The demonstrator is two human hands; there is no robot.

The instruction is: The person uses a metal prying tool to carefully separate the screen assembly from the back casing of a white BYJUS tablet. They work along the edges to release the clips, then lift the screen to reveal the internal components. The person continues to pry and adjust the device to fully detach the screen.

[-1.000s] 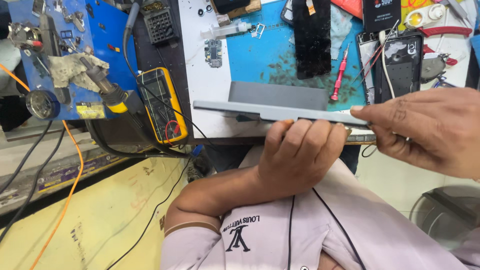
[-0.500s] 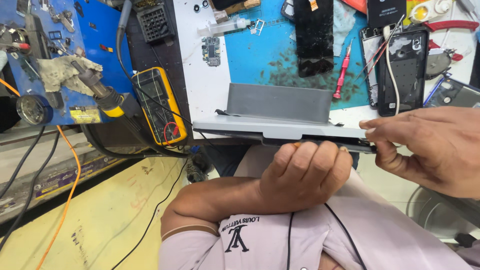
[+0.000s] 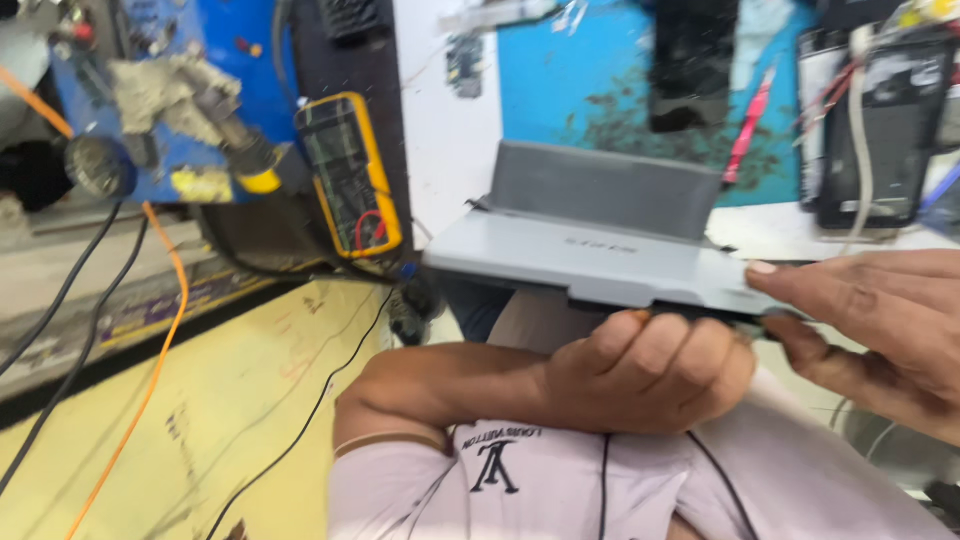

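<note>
— Hands first: how many do you count, and how many devices?

— Two hands and one grey laptop (image 3: 600, 255). The left hand (image 3: 650, 370) is under the front edge of the laptop, and the right hand (image 3: 870, 320) comes from the right side. Both belong to the person who wears the camera.

— How is the left hand closed?

— It is curled almost into a fist. The fingers wrap upward around the bottom edge of the laptop, so it holds and supports the machine from below. No wide gap shows between the fingers.

— And the right one?

— It pinches the right corner of the laptop. One finger lies flat on the top surface, the others go under the edge. The opening is narrow, only as thick as the laptop edge.

— Where is the laptop exactly?

— It is held in the air over the person's lap, just in front of the white workbench (image 3: 440, 150). Its lid looks partly open, with a darker grey panel standing up at the back.

— What else is around?

— One yellow multimeter (image 3: 350, 170) lies to the left, near the laptop. One orange cable (image 3: 150, 350) runs down over the yellow floor (image 3: 200, 430), and several black cables run beside it. One red screwdriver (image 3: 750, 125) rests on the blue mat (image 3: 600, 100).
</note>
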